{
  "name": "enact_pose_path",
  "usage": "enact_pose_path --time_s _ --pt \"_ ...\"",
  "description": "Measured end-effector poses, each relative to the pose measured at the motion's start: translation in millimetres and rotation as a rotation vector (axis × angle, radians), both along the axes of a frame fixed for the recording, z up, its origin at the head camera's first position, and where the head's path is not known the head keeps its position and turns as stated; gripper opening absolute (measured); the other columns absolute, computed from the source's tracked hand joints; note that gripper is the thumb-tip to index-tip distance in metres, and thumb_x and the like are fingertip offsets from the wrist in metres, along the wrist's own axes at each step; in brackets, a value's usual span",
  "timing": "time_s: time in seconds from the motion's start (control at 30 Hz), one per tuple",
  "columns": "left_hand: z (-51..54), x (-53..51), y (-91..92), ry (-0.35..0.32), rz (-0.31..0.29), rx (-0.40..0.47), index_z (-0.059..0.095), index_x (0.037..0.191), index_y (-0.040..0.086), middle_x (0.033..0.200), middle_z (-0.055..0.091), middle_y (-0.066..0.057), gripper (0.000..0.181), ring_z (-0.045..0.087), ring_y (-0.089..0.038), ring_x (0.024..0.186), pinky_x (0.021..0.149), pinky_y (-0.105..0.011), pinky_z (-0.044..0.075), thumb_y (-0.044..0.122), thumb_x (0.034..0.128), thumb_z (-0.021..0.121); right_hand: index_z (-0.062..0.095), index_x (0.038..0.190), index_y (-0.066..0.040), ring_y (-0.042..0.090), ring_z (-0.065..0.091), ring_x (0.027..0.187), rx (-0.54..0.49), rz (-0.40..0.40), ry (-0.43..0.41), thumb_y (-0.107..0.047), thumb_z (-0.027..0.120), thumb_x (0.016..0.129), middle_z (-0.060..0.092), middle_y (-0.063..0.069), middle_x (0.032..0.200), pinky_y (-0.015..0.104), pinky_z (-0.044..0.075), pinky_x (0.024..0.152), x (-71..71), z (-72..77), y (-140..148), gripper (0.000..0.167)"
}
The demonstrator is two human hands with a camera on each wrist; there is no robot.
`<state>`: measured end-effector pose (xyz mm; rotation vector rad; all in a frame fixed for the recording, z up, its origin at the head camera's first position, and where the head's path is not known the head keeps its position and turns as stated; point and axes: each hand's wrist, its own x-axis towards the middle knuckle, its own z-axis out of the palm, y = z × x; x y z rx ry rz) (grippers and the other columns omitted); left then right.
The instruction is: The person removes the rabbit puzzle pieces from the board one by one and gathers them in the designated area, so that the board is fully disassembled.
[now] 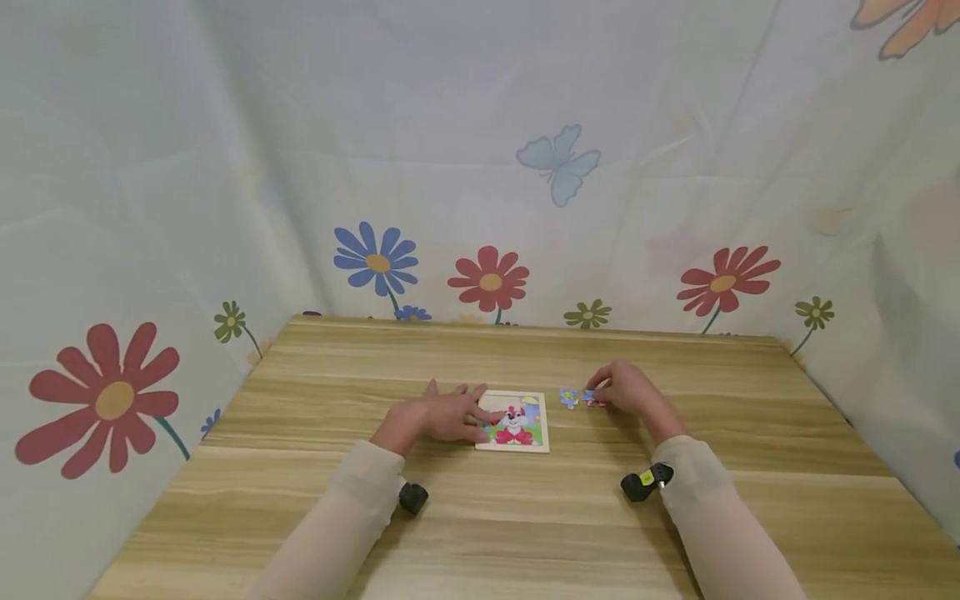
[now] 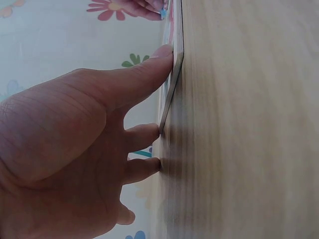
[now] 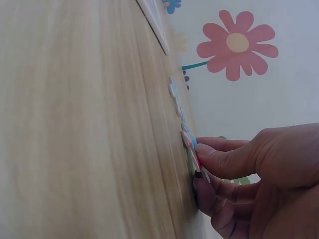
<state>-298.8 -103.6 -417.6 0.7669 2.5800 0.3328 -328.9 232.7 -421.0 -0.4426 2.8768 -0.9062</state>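
Note:
A square wooden jigsaw puzzle board [image 1: 547,429] lies on the table, showing a white-and-red cartoon animal; its upper left part looks bare wood. My left hand [image 1: 442,415] rests on the board's left side with fingers spread, its thumb on the near edge in the left wrist view. To the board's right, my right hand [image 1: 632,388] pinches a blue-and-pink puzzle piece [image 3: 196,158] between thumb and fingers, tilted just off the table. Fingers partly hide that piece. Beside it, a blue puzzle piece with a yellow figure [image 1: 568,397] lies flat on the wood.
The wood-grain table [image 1: 510,533] runs back to a pale curtain [image 1: 450,183] printed with flowers and a butterfly. Small black devices are strapped at the left wrist [image 1: 413,497] and the right wrist [image 1: 637,486].

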Motion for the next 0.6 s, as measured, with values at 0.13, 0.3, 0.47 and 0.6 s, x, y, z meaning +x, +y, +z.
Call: enact_pose_path --time_s 0.13,0.3,0.47,0.6 --pt "-0.9 -0.1 0.6 -0.001 0.005 0.012 0.051 0.145 0.042 0.167 0.015 -0.006 0.049 0.010 -0.034 0.152 0.112 -0.069 -0.009 0.049 0.0967 0.060 0.076 0.099 0.004 0.016 0.053 0.071 0.020 -0.012 0.010 0.001 0.070 0.087 0.071 0.010 0.091 0.027 0.043 0.063 -0.9 -1.1 -0.7 0.014" --pt "-1.1 0.4 0.3 -0.005 0.008 0.017 0.051 0.145 0.041 0.167 0.015 -0.007 0.050 0.010 -0.034 0.152 0.112 -0.070 -0.009 0.048 0.0965 0.061 0.077 0.100 0.003 0.016 0.051 0.071 0.033 -0.023 0.005 0.001 0.070 0.087 0.072 0.010 0.090 0.027 0.042 0.063 -2.2 -3.3 -1.7 0.015" --pt "-0.5 0.8 0.3 -0.004 0.008 0.015 0.051 0.145 0.042 0.167 0.015 -0.006 0.050 0.010 -0.034 0.152 0.112 -0.069 -0.009 0.048 0.0965 0.060 0.077 0.101 0.003 0.016 0.053 0.071 0.039 -0.033 0.004 0.001 0.070 0.088 0.073 0.010 0.090 0.027 0.042 0.063 -2.5 -4.6 -2.6 0.015" --pt "-0.2 1.1 0.1 -0.006 0.009 0.018 0.051 0.145 0.042 0.167 0.015 -0.006 0.050 0.009 -0.034 0.152 0.112 -0.069 -0.009 0.048 0.0967 0.060 0.077 0.101 0.003 0.015 0.054 0.070 0.037 -0.045 -0.002 0.001 0.070 0.088 0.072 0.009 0.089 0.026 0.042 0.062 -2.1 -4.0 -3.8 0.014"
